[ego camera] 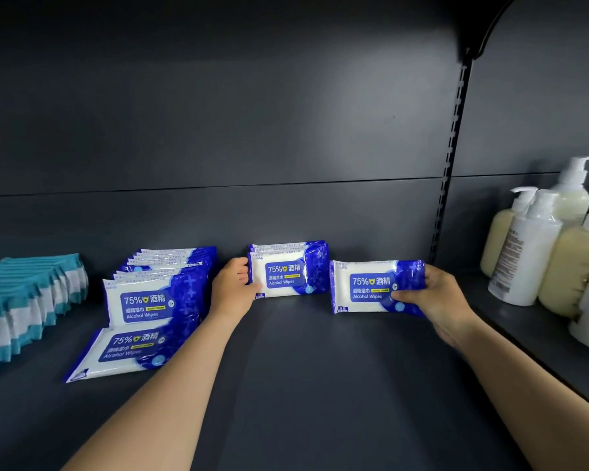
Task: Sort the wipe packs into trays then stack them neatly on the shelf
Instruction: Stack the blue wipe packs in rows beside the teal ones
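Blue-and-white alcohol wipe packs stand on a dark shelf [286, 368]. My left hand [233, 287] grips the left edge of a short upright stack of wipe packs [288, 270] near the back wall. My right hand [432, 300] holds a single wipe pack [371, 288] upright by its right end, just right of that stack and apart from it. A longer row of wipe packs [157, 294] leans at the left, with one pack [123, 351] lying flat in front of it.
A row of teal-and-white packs [24, 307] sits at the far left. Several pump bottles [538, 246] of cream and white liquid stand on the neighbouring shelf section at right, past a slotted upright [451, 158].
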### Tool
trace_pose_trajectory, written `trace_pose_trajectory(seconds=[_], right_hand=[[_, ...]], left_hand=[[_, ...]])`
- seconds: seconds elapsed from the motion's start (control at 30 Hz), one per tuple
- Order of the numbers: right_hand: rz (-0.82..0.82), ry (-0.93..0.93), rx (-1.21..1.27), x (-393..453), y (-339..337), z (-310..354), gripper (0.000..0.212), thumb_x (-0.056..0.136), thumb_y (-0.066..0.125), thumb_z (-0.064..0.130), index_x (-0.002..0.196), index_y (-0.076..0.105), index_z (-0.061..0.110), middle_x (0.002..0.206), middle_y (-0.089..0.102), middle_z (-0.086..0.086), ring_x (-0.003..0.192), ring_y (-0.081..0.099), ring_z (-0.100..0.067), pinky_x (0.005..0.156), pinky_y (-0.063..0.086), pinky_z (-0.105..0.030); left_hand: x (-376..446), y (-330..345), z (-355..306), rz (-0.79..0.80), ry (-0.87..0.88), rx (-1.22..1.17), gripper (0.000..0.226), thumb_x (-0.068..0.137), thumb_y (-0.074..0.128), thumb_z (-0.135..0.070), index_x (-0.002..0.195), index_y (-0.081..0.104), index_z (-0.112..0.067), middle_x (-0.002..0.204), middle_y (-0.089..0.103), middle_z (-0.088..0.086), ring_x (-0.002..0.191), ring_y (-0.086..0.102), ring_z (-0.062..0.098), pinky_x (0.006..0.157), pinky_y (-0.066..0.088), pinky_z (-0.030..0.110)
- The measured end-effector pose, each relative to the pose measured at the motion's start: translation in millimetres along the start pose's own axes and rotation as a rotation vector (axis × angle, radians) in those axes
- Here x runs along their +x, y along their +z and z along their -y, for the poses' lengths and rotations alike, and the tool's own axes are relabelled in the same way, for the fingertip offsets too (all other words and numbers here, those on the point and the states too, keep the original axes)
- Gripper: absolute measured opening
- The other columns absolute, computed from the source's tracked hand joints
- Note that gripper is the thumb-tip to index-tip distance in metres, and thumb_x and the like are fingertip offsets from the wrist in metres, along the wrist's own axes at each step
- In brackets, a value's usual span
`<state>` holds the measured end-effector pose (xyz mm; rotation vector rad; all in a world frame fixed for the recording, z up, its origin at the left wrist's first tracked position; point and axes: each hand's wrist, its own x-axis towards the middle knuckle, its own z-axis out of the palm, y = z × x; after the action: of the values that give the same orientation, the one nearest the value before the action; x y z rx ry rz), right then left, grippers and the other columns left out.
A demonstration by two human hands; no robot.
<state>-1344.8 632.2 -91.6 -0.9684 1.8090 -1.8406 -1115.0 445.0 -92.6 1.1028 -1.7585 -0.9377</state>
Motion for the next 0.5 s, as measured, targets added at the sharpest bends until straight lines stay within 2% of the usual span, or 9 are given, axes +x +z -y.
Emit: trace_pose_trajectory(seconds=[0.13,0.2,0.23,0.3,0.37,0.43,0.5], right_hand=[[-0.005,0.005,0.027,-3,20,-8,0.035,0.072,0.073,-0.013,0.089,0.063,0.016,0.088,0.071,-0.003,0.079,0.069,-0.016,0.072,0.058,-0.028],[-0.017,-0.004,0.002,1,36,-11,0.035,0.074,0.073,-0.011,0.089,0.063,0.02,0.088,0.071,0.0,0.083,0.069,-0.017,0.077,0.058,-0.035],[-0.019,-0.004,-0.011,5,45,-12,0.035,0.074,0.073,-0.01,0.09,0.063,0.02,0.088,0.071,0.0,0.086,0.069,-0.019,0.08,0.057,-0.038],[-0.003,-0.013,-0.032,11,66,-12,0.034,0.075,0.072,-0.009,0.09,0.063,0.021,0.088,0.071,0.001,0.089,0.069,-0.02,0.081,0.057,-0.038],[0.036,-0.037,-0.061,16,87,-10,0.032,0.078,0.071,-0.006,0.09,0.061,0.022,0.088,0.069,0.005,0.092,0.067,-0.018,0.074,0.055,-0.029],[0.071,-0.063,-0.117,19,102,-6,0.03,0.081,0.07,-0.003,0.093,0.057,0.021,0.095,0.066,0.005,0.092,0.063,-0.014,0.069,0.049,-0.019],[0.085,-0.095,-0.219,24,111,-6,0.033,0.081,0.072,0.001,0.092,0.051,0.024,0.11,0.057,0.001,0.097,0.055,-0.011,0.077,0.047,-0.021]], left_hand=[[-2,-5,-4,0.088,0.028,-0.047,0.05,0.086,0.058,0.004,0.133,0.049,-0.01,0.129,0.057,0.004,0.104,0.053,0.008,0.082,0.042,0.019],[-2,-8,-5,0.129,0.027,-0.103,0.053,0.086,0.055,0.006,0.135,0.047,-0.012,0.124,0.056,-0.006,0.101,0.051,0.002,0.08,0.039,0.014],[-1,-8,-5,0.156,0.025,-0.128,0.052,0.086,0.055,0.008,0.132,0.048,-0.016,0.115,0.055,-0.012,0.096,0.052,-0.003,0.076,0.039,0.01],[0,-7,-2,0.223,0.021,-0.132,0.048,0.084,0.057,0.008,0.115,0.05,-0.028,0.104,0.057,-0.019,0.084,0.052,-0.013,0.066,0.042,0.006],[0,-4,1,0.265,0.018,-0.098,0.049,0.079,0.067,0.001,0.105,0.049,-0.037,0.11,0.062,-0.017,0.091,0.057,-0.009,0.077,0.047,0.013],[0,0,6,0.239,0.01,-0.049,0.058,0.071,0.077,-0.008,0.11,0.048,-0.038,0.118,0.061,-0.014,0.104,0.059,0.002,0.095,0.048,0.029],[-1,6,8,0.189,0.028,0.044,0.064,0.07,0.079,-0.01,0.122,0.046,-0.029,0.123,0.057,-0.009,0.111,0.056,0.01,0.097,0.044,0.029]])
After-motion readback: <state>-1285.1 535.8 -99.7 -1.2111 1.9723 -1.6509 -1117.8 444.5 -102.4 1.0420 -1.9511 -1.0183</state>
